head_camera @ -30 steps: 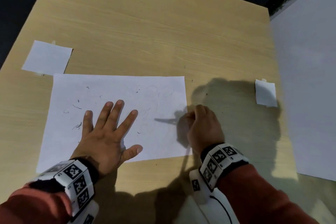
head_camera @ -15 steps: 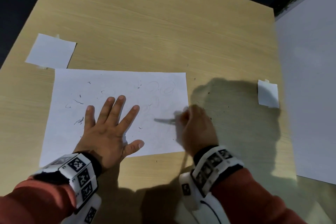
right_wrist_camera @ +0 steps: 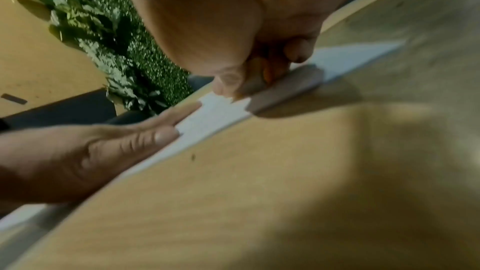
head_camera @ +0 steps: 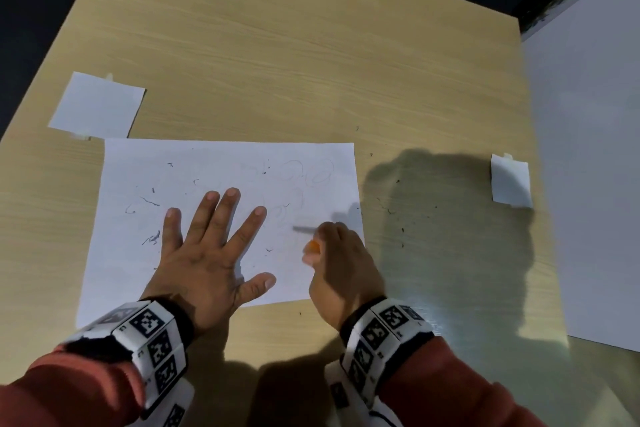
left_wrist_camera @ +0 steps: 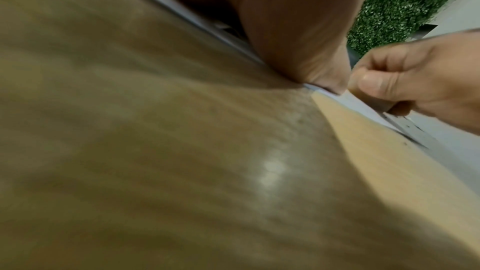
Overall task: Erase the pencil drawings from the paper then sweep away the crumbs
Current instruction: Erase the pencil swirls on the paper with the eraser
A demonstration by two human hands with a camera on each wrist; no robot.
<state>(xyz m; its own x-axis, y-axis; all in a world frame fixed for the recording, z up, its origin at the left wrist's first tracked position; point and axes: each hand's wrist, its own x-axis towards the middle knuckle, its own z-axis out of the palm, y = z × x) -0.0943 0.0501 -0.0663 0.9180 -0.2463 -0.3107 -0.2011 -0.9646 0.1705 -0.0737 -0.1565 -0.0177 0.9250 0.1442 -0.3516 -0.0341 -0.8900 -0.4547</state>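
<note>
A white sheet of paper lies on the wooden table, with faint pencil loops near its upper right corner and dark eraser crumbs scattered over its left half. My left hand lies flat on the sheet, fingers spread. My right hand is curled over the sheet's right part and pinches a small orange eraser, whose orange also shows between the fingertips in the right wrist view. Most of the eraser is hidden by the fingers.
A small white note is taped to the table at the back left and another at the right. A large white board borders the table's right side. More crumbs lie on the wood right of the sheet.
My right hand has slid left and toward me from the sheet's right edge onto the paper, and the orange eraser now shows. The left hand stays flat on the sheet.
</note>
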